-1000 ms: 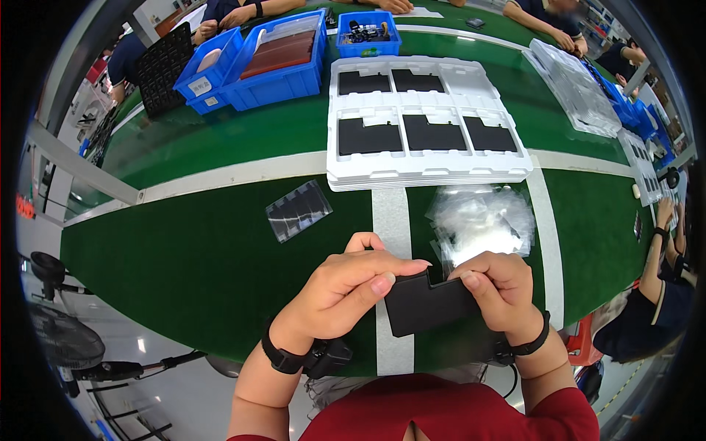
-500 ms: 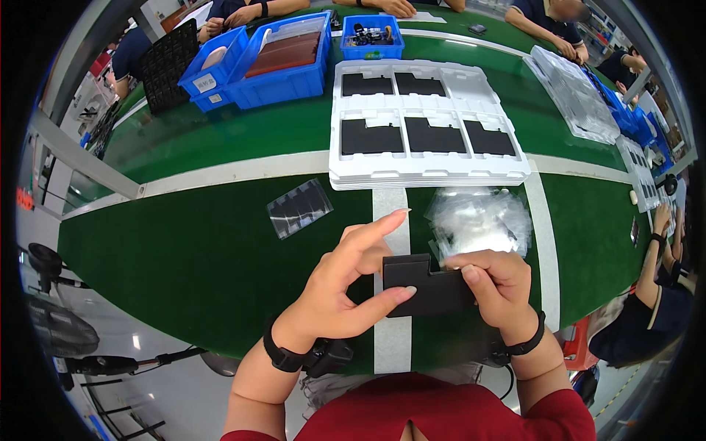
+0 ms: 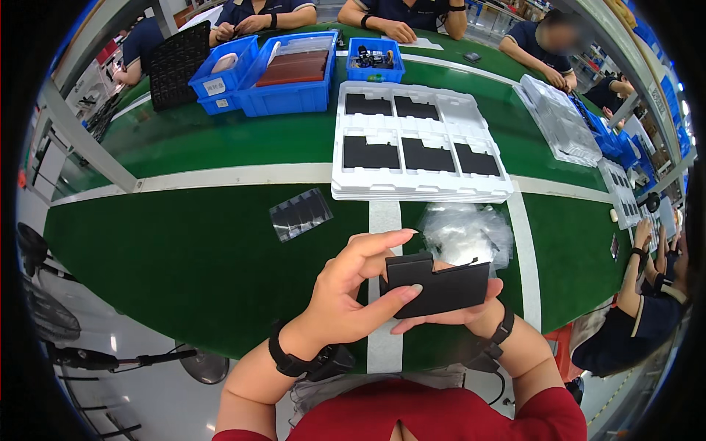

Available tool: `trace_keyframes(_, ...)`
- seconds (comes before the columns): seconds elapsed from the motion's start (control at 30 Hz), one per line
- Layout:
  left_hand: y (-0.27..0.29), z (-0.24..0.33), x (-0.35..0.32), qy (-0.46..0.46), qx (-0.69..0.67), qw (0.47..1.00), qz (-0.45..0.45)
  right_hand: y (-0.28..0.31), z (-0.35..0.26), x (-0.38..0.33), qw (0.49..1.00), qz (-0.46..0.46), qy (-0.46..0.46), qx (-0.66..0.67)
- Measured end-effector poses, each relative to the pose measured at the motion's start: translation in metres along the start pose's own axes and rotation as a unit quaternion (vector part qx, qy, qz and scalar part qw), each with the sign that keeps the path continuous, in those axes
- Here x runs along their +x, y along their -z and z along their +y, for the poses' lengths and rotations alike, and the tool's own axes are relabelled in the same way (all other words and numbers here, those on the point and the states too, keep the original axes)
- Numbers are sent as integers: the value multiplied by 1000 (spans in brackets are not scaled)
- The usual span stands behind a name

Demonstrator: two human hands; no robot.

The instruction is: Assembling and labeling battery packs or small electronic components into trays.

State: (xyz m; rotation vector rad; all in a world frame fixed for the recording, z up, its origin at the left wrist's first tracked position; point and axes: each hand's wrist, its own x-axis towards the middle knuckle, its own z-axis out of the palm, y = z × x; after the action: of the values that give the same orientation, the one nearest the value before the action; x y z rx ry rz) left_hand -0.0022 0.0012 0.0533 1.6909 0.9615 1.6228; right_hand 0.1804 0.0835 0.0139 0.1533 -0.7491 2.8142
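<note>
A flat black block with a notch in its upper edge is held up in front of me, above the green table. My left hand grips its left end, thumb on the near face and index finger stretched out above. My right hand cups the block from behind and below, fingers reaching under the lower edge and thumb beside the right end. Beyond it lies a pile of clear plastic film pieces. Farther off, a stack of white trays holds several similar black notched pieces in its compartments.
A clear sheet with dark strips lies left of the film pile. Blue bins stand at the far left, and a small blue bin sits behind the trays. Clear trays are stacked far right. Co-workers sit around the table.
My right hand has shifted from pinching the block's upper right edge to supporting it from behind and below. The block's right end now shows. My left hand keeps its grip.
</note>
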Motion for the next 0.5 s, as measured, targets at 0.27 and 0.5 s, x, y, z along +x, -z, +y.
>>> trace_keyframes(0.27,11,-7,-7,156,-9,988,13,6,-12,-11,994,11,70,-85)
trace_keyframes(0.5,29,-32,-25,212,272,930,-129,-13,-32,-22,587,74,32,-805)
